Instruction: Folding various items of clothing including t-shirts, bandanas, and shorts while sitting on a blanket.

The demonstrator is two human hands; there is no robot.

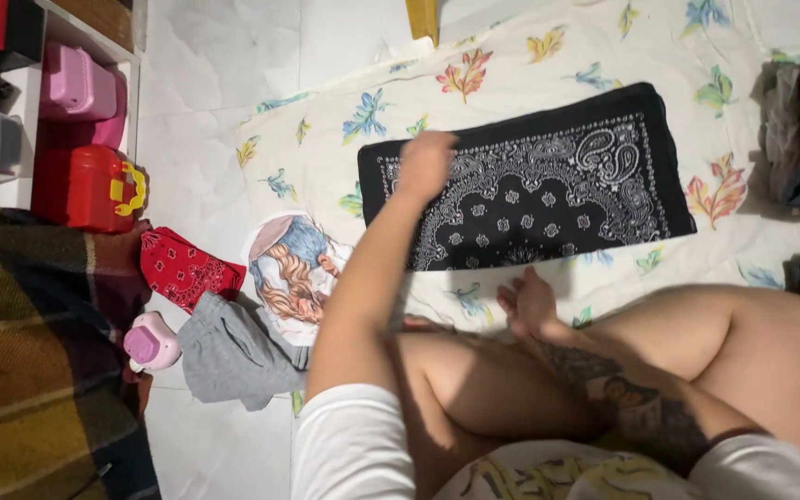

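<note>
Left hand (426, 165), blurred, lies on the left end of one black paisley bandana (548, 181), fingers curled loosely and gripping nothing that can be made out. Right hand (527, 304), fingers spread flat and holding nothing, presses on the leaf-print sheet (326, 130) just beside the bandana's near edge, apart from the cloth itself. Bandana: one, folded to a long rectangle, spread on the sheet in front of the person's crossed legs. Red paisley bandana (185, 268): one, folded, on the floor left of the sheet. Grey garment (229, 356): one, crumpled, next to it. Printed fabric piece with a figure's head (291, 264): one, at the sheet's left edge. Small pink container (150, 343): one, beside the grey garment. Red box (85, 185): one, and pink box (76, 85): one, both on the white shelf (127, 79).
</note>
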